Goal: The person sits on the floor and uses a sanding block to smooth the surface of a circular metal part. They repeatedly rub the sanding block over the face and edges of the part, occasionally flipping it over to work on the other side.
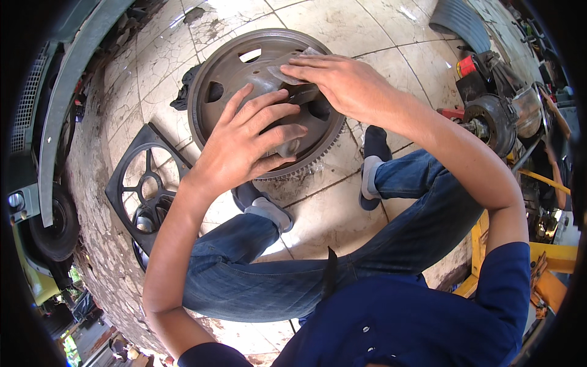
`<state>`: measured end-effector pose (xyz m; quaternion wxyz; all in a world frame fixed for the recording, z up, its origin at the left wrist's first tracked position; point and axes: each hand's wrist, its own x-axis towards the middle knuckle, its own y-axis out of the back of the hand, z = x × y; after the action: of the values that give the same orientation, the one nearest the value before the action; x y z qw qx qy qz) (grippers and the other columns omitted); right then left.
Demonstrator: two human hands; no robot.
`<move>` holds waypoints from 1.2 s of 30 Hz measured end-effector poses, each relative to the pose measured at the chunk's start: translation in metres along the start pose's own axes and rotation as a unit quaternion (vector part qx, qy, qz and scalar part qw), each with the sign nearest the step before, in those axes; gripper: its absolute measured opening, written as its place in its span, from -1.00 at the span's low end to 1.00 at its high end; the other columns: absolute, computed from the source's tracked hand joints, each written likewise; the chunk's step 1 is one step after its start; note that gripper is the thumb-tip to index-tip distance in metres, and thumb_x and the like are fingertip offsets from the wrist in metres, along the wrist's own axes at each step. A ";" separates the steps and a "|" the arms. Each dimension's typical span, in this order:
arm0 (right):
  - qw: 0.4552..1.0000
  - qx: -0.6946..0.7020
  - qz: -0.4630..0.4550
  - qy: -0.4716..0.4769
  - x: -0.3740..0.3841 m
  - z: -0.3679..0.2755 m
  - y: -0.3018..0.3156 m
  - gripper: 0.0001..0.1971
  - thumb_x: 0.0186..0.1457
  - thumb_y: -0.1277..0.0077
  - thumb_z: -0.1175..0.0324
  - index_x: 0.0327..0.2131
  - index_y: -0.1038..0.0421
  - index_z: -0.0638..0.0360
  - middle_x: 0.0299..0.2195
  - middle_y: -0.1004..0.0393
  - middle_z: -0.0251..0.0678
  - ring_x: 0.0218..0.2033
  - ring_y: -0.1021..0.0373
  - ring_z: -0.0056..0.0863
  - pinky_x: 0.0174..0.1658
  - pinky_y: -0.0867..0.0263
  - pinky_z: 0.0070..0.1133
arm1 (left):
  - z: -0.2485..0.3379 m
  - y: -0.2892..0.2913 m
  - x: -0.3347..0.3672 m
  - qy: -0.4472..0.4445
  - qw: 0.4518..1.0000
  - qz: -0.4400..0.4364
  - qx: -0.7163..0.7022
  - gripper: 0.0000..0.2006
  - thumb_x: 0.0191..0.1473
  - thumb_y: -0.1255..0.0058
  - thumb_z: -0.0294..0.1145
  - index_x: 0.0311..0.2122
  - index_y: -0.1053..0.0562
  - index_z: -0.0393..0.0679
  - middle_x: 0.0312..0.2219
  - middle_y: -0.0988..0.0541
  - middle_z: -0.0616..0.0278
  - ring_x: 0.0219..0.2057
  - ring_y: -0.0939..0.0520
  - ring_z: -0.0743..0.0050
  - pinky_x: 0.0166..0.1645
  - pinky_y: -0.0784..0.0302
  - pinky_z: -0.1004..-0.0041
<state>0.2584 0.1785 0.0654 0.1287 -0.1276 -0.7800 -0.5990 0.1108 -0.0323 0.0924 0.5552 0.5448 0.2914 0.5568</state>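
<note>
A large round metal flywheel with a toothed rim and several cut-out openings lies on the tiled floor in front of my feet. My right hand reaches across its far right part. Under those nearly straight fingers is a thin grey sheet, which looks like sandpaper, pressed against the metal. My left hand is over the near left part, its fingers spread and nothing in them. Whether its fingertips touch the metal I cannot tell. Both hands hide part of the flywheel's middle.
A black fan-shroud-like frame lies to the left. Dark cloth shows behind the flywheel. Greasy machine parts stand at the right, near a yellow metal frame. A ribbed grey piece lies far right; a tyre is far left.
</note>
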 end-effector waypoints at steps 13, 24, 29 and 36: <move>1.000 0.016 0.003 0.009 0.000 0.001 0.003 -0.51 0.13 0.06 0.60 0.16 -0.42 0.09 0.13 -0.47 -0.14 0.14 -0.41 -0.23 0.22 -0.36 -0.37 | -0.009 0.002 -0.006 0.039 0.999 -0.008 -0.010 -0.42 -0.27 -0.43 -0.30 -0.02 -0.52 0.08 0.13 -0.47 0.30 0.30 -0.35 0.18 0.42 -0.12 -0.10; 1.000 0.004 -0.016 0.010 -0.002 0.004 0.001 -0.49 0.12 0.05 0.57 0.19 -0.39 0.13 0.18 -0.43 -0.14 0.20 -0.37 -0.25 0.29 -0.28 -0.37 | -0.014 0.001 -0.011 0.074 0.996 -0.031 0.025 -0.30 -0.36 -0.34 -0.54 0.06 -0.48 -0.02 0.25 -0.34 0.24 0.37 -0.23 0.12 0.46 -0.03 -0.08; 1.000 0.023 0.002 0.021 0.001 0.000 0.003 -0.50 0.07 0.01 0.56 0.14 -0.42 0.16 0.15 -0.45 -0.10 0.19 -0.37 -0.22 0.26 -0.29 -0.35 | -0.003 0.005 -0.009 0.024 0.997 -0.044 0.058 -0.32 -0.26 -0.38 -0.28 0.09 -0.45 0.13 0.25 -0.34 0.35 0.36 -0.24 0.28 0.47 0.00 -0.06; 1.000 0.010 -0.004 0.016 -0.001 0.003 0.000 -0.49 0.13 0.03 0.57 0.19 -0.39 0.07 0.16 -0.45 -0.16 0.18 -0.38 -0.24 0.24 -0.35 -0.37 | 0.001 -0.001 -0.004 -0.018 0.999 0.005 0.033 -0.54 -0.13 -0.35 -0.26 -0.04 -0.54 0.05 -0.07 -0.60 0.41 0.19 -0.50 0.34 0.44 -0.05 -0.14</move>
<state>0.2589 0.1811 0.0642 0.1399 -0.1141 -0.7841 -0.5939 0.1107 -0.0361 0.0907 0.5390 0.5745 0.2966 0.5398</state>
